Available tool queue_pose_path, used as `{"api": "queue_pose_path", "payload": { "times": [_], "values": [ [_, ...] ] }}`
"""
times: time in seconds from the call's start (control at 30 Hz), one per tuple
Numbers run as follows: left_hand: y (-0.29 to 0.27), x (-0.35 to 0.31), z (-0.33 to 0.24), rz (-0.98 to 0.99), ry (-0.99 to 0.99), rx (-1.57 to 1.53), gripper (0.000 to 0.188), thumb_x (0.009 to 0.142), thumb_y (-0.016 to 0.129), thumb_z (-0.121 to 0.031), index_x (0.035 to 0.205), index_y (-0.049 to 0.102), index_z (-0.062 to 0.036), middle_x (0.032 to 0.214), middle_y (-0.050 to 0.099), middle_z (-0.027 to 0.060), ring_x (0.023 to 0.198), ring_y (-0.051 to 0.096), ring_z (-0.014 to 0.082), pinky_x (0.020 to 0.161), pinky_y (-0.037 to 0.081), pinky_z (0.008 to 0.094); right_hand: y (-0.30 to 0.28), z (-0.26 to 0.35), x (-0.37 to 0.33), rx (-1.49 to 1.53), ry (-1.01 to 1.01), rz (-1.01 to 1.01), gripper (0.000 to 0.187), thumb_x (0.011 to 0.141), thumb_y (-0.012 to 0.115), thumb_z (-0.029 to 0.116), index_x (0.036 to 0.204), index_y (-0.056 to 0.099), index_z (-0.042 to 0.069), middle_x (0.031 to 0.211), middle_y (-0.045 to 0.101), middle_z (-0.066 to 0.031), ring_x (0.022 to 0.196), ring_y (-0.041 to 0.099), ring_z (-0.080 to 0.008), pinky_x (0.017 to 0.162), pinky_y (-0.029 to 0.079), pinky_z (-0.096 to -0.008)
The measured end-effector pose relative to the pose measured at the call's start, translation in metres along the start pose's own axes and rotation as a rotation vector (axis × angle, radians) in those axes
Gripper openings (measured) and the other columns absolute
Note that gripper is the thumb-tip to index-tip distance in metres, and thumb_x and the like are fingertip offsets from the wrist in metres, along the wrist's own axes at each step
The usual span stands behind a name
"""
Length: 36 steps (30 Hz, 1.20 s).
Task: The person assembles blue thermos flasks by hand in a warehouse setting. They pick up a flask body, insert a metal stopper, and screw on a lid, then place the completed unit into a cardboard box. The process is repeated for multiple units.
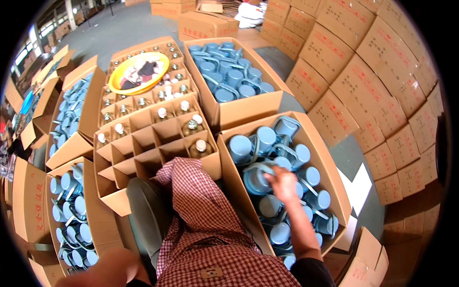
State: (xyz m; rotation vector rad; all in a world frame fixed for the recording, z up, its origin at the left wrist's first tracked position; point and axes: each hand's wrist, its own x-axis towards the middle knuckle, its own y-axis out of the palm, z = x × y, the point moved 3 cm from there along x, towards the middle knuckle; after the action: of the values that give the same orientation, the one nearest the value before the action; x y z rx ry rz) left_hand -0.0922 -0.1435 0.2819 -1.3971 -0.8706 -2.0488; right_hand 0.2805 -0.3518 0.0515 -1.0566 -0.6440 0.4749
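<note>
My right hand (283, 183) reaches into the open carton (343, 201) at the right. Its fingers are closed at the edge of a blue plastic flask casing (257, 180) with a carrying handle. More blue casings (279, 233) crowd around it in the same carton, some upright and some tipped. At the lower left edge, my left arm and hand (107, 270) look smeared by motion, and the fingers cannot be made out. That hand is nearest to the left carton of blue casings (76, 234). In front of my knees stands a divided carton (112, 179) holding several glass bottles (201, 149) with white tops.
A yellow basin (114, 86) with dark and white items rests on a farther carton of bottles. Another carton of blue casings (234, 76) stands behind the right one. Stacked closed cartons (363, 86) wall off the right side. White sheets (359, 189) lie on the floor.
</note>
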Motion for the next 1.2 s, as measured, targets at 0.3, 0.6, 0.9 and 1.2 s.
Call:
{"api": "queue_pose_path", "payload": {
  "times": [0.3,0.6,0.9,1.2],
  "values": [
    [-0.020,-0.199,0.085,0.318,-1.742,0.146,0.019,0.082,0.055,0.007,0.098,0.062,0.0006,0.081,0.063,0.0061,0.062,0.058,0.0107,0.052,0.047,0.0219,-0.259,0.030,-0.014,0.582,-0.011,-0.259,0.022,0.080,0.065,0.022,0.082,0.059,0.001,0.072,0.052,-0.0017,0.063,0.047,-0.0101,0.057,0.038,-0.0246],
    [-0.016,-0.301,0.138,-0.348,-1.880,-0.342,0.042,0.098,0.040,-0.033,0.123,0.049,0.0003,0.114,0.059,0.0133,0.098,0.060,0.0236,0.089,0.049,0.0382,-0.081,0.062,-0.004,1.684,0.091,-0.256,0.031,0.092,0.058,0.030,0.117,0.054,0.011,0.085,0.054,0.0039,0.077,0.052,-0.0088,0.077,0.046,-0.0278],
    [-0.122,-0.337,0.139,-0.945,-1.698,-0.645,0.044,0.096,0.044,-0.039,0.122,0.050,-0.0034,0.109,0.061,0.0115,0.096,0.059,0.0234,0.084,0.052,0.0385,0.089,0.178,-0.090,1.720,0.726,1.146,0.029,0.093,0.056,0.018,0.118,0.054,0.004,0.124,0.055,-0.0110,0.117,0.050,-0.0259,0.104,0.036,-0.0408],
    [-0.158,-0.355,0.100,-0.741,-1.901,-0.278,0.031,0.095,0.048,-0.028,0.104,0.061,-0.0012,0.092,0.066,0.0096,0.078,0.062,0.0178,0.074,0.054,0.0320,0.044,0.183,-0.056,1.292,-0.054,1.759,0.034,0.089,0.061,0.018,0.119,0.057,0.003,0.134,0.051,-0.0140,0.129,0.043,-0.0259,0.109,0.031,-0.0400]
  ]
}}
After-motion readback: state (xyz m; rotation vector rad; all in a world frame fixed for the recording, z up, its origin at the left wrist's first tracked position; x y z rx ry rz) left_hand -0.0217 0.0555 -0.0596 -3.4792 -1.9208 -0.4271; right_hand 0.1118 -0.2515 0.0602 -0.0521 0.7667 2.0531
